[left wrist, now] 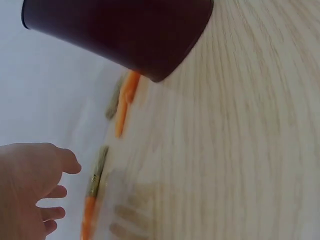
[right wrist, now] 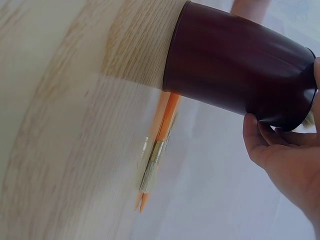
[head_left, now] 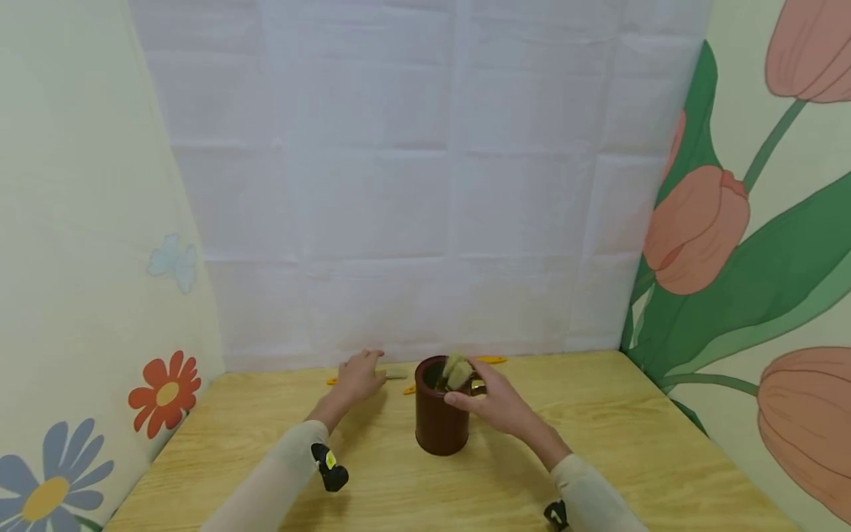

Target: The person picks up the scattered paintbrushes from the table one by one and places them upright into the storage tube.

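Note:
A dark red brush cup (head_left: 442,417) stands upright on the table, pale paintbrush bristles (head_left: 457,372) showing at its mouth. My right hand (head_left: 500,403) holds the cup near its rim, thumb at the front and fingers round the far right side; how the fingers meet the brushes inside is partly hidden. To the left, my left hand (head_left: 359,378) reaches out with loose fingers, holding nothing. Below it in the left wrist view lies an orange-handled paintbrush (left wrist: 95,185). Farther along, more orange and pale brushes (left wrist: 123,105) lie partly behind the cup.
Orange-handled brushes (right wrist: 159,135) lie on the wood-grain table (head_left: 412,491) behind the cup, close to the white back sheet (head_left: 425,222). Floral-printed sheets (head_left: 725,355) flank the table on both sides.

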`<action>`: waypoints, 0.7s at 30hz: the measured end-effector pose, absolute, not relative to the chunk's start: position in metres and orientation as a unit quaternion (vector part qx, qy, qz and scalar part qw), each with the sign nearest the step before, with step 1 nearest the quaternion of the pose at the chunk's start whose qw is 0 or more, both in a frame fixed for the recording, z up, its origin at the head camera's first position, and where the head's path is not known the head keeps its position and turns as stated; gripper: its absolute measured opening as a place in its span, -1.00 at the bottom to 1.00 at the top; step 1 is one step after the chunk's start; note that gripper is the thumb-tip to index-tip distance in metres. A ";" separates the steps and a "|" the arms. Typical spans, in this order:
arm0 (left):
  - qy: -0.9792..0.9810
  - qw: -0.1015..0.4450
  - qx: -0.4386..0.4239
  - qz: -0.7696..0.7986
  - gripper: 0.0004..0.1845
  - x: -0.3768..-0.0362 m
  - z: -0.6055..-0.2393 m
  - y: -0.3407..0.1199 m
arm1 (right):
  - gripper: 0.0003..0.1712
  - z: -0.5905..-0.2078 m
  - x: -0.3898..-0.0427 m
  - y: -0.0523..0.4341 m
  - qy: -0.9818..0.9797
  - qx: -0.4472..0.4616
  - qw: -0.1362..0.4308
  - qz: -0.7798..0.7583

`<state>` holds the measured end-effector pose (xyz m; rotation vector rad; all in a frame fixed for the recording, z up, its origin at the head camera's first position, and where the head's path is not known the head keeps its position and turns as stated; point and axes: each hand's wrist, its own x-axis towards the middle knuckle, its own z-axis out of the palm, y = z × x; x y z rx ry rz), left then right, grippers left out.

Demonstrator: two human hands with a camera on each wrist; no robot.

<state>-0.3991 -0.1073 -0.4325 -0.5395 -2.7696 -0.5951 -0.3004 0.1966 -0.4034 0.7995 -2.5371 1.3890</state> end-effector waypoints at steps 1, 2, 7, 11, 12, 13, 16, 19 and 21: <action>-0.956 0.115 -0.184 -0.195 -0.44 -0.400 -0.435 -0.110 | -0.16 -0.404 -0.301 0.197 -0.843 0.267 0.068 0.462; -0.959 0.104 -0.186 -0.186 -0.44 -0.400 -0.438 -0.112 | -0.14 -0.404 -0.301 0.197 -0.844 0.266 0.066 0.461; -0.961 0.077 -0.205 -0.169 -0.44 -0.401 -0.445 -0.117 | -0.08 -0.402 -0.300 0.197 -0.850 0.256 0.067 0.456; -0.958 0.087 -0.206 -0.179 -0.45 -0.403 -0.448 -0.118 | -0.06 -0.399 -0.300 0.198 -0.854 0.249 0.077 0.451; -0.958 0.091 -0.204 -0.180 -0.45 -0.403 -0.448 -0.118 | -0.06 -0.398 -0.299 0.198 -0.854 0.250 0.078 0.450; -0.958 0.091 -0.201 -0.182 -0.45 -0.403 -0.449 -0.119 | -0.06 -0.398 -0.299 0.198 -0.854 0.250 0.078 0.450; -0.961 0.095 -0.185 -0.181 -0.47 -0.402 -0.451 -0.120 | -0.08 -0.399 -0.299 0.198 -0.851 0.254 0.075 0.453; -0.965 0.106 -0.166 -0.172 -0.54 -0.399 -0.452 -0.120 | -0.09 -0.400 -0.299 0.197 -0.849 0.254 0.070 0.458; -0.968 0.115 -0.157 -0.159 -0.63 -0.396 -0.452 -0.120 | -0.08 -0.401 -0.298 0.197 -0.849 0.254 0.068 0.459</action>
